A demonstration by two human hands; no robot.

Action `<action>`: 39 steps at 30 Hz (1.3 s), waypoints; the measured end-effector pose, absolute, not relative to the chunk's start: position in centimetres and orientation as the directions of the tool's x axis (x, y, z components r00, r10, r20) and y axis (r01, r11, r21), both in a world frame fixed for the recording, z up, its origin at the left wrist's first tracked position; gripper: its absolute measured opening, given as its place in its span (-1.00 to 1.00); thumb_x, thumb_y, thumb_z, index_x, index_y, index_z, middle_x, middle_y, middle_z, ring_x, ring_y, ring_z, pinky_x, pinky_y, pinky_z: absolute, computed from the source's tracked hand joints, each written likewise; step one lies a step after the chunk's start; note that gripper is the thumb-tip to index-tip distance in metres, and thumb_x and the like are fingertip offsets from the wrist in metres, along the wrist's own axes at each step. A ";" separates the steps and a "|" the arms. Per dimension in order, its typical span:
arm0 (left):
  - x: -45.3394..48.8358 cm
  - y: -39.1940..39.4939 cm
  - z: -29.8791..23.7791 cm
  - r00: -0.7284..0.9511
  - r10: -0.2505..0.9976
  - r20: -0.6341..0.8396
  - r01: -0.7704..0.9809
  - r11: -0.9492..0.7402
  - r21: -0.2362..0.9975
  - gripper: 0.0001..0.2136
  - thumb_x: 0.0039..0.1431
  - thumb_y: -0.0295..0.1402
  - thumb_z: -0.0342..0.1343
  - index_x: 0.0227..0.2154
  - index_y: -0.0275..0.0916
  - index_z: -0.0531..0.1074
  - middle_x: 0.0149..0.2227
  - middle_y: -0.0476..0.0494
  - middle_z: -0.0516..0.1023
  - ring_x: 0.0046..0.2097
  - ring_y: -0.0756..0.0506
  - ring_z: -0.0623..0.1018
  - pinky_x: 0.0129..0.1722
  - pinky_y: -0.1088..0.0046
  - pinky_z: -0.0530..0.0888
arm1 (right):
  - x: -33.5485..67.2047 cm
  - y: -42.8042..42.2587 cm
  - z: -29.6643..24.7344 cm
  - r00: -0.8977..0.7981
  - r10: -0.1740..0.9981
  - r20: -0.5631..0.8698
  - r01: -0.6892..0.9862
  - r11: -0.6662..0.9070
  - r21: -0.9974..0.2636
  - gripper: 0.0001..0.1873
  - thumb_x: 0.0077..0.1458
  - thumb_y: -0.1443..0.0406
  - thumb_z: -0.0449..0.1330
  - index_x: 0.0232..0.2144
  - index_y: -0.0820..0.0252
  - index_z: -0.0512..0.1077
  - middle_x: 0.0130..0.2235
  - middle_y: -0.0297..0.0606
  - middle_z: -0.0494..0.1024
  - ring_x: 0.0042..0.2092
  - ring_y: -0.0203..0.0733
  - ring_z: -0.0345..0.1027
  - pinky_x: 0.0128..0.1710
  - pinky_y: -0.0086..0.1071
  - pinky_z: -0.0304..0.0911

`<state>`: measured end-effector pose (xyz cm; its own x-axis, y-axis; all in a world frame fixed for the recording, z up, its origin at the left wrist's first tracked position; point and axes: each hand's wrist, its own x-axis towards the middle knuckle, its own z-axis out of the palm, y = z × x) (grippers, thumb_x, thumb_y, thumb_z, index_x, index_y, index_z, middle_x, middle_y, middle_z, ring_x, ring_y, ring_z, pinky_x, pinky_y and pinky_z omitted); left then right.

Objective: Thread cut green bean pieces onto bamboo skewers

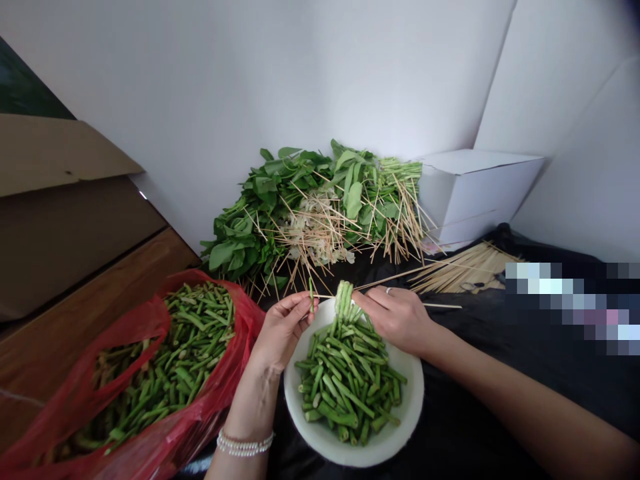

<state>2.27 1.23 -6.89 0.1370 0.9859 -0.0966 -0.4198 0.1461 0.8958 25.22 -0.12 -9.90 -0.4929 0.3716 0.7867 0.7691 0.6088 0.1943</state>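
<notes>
Over the left rim of a white bowl (356, 455), my left hand (287, 327) pinches one short green stem piece (311, 295) upright between thumb and fingers. My right hand (393, 317) is closed around a thin wooden skewer (443, 306), whose tail sticks out to the right. The skewer's front end reaches the stem piece; whether it has pierced it I cannot tell. Several pale green stem pieces (345, 300) sit side by side on the skewer, next to my right fingertips. Cut green stems (350, 387) fill much of the bowl below.
A red plastic bag (245, 327) of cut stems lies open at left. Behind the bowl, leafy greens (235, 243) and skewered vegetables (320, 227) are heaped against the wall. Loose skewers (465, 267) and a white box (480, 193) are at right. A cardboard box (55, 233) stands far left.
</notes>
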 end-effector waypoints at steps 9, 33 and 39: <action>2.9 0.8 -7.1 0.178 0.976 -0.128 -0.297 0.177 0.938 -0.76 -0.22 -0.40 0.46 -0.41 -0.32 0.64 -0.42 -0.12 0.66 -0.45 0.09 0.52 -0.40 0.64 0.45 | 24.9 -0.4 -9.8 -0.526 0.352 0.774 0.739 0.640 0.211 -0.70 0.22 0.46 -0.04 -0.13 0.33 0.46 -0.47 -0.32 0.36 -0.43 -0.29 0.19 -0.44 -0.34 0.08; 3.2 -0.6 -7.5 0.694 0.718 0.043 0.491 -0.516 0.702 -0.88 0.02 -0.45 0.25 -0.37 -0.12 0.61 -0.27 -0.10 0.55 -0.14 -0.17 0.49 -0.07 0.35 0.37 | 26.0 0.1 -8.8 -0.443 0.399 0.803 0.817 0.548 0.178 -0.70 0.19 0.46 0.00 -0.14 0.32 0.49 -0.46 -0.31 0.42 -0.43 -0.30 0.22 -0.45 -0.34 0.08; 3.1 0.0 -7.8 0.491 0.853 0.176 0.416 -0.407 0.813 -0.91 0.11 -0.36 0.22 -0.34 -0.16 0.62 -0.34 -0.11 0.62 -0.27 -0.14 0.54 -0.23 0.43 0.39 | 26.0 0.0 -8.5 -0.394 0.392 0.831 0.818 0.561 0.123 -0.69 0.21 0.46 -0.03 -0.15 0.31 0.49 -0.46 -0.31 0.43 -0.44 -0.32 0.23 -0.43 -0.38 0.11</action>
<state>3.10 0.01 -7.79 0.4911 0.8531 0.1764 0.4159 -0.4075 0.8130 26.02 0.05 -8.54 -0.3944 0.3920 0.8311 0.8182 0.5615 0.1234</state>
